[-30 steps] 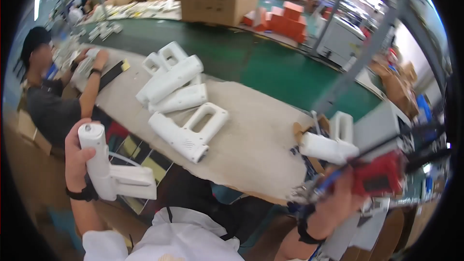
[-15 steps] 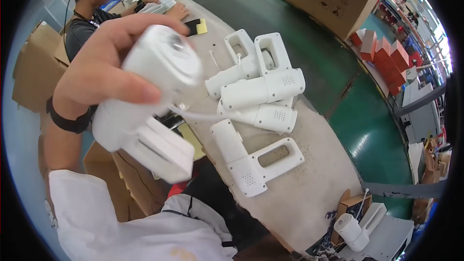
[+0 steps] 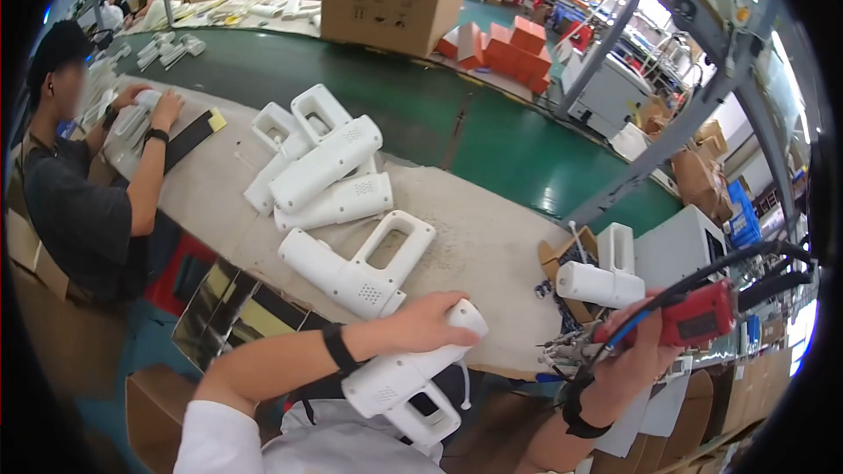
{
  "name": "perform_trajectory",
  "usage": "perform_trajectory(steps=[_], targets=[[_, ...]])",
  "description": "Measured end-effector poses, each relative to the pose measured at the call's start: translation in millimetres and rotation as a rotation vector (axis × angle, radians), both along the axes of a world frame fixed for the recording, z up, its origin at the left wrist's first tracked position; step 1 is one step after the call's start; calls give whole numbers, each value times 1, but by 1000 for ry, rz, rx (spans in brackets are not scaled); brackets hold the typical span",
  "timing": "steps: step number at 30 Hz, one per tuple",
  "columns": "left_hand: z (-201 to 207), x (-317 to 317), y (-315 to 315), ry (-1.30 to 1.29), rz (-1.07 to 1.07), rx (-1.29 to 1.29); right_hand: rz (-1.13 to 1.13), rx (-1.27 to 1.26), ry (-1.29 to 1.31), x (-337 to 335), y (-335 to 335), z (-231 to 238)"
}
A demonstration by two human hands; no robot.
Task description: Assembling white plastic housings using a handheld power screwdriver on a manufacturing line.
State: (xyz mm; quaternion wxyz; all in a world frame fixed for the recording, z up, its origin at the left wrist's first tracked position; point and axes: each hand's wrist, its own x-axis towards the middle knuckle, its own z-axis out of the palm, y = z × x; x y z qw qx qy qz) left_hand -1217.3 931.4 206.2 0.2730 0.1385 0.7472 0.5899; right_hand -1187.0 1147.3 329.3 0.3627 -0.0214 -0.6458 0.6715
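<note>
My left hand [image 3: 426,326] is wrapped round the barrel of a white plastic device housing [image 3: 386,391] with a loop handle, at the near edge of the table. The handle points down toward me, and a thin white stalk with a ball end [image 3: 466,386] hangs beside it. At the right, my right hand [image 3: 645,351] is closed on a red electric screwdriver [image 3: 698,316] with black cables and a blue hose; its tip is hard to make out. Beyond my left hand lies a similar white housing [image 3: 351,272].
Several white housings [image 3: 325,162] are piled mid-table [image 3: 474,237], beside a green conveyor belt [image 3: 518,149]. Another white device [image 3: 601,281] stands near a small cardboard box [image 3: 562,254] of screws. A co-worker [image 3: 79,175] works at the left. A grey metal post [image 3: 650,149] rises at the right.
My left hand has brought the white housing down from close before the camera to the table's near edge. The view has swung right, and my right hand with the red screwdriver now shows.
</note>
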Motion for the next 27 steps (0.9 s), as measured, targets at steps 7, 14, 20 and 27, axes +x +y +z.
perform_trajectory(steps=[7, 14, 20, 27], targets=[[-1, -64, 56, 50, 109, -106, -58, -30, 7, 9, 19, 9], [-11, -113, 87, 22, -26, -126, 83, -43, -43, 19, 29, 23], [-65, -126, 96, 499, 61, -324, 117, -21, -66, 18, 19, 24], [9, -29, 33, 870, 146, -585, 26, 4, -45, 22, 32, 20]])
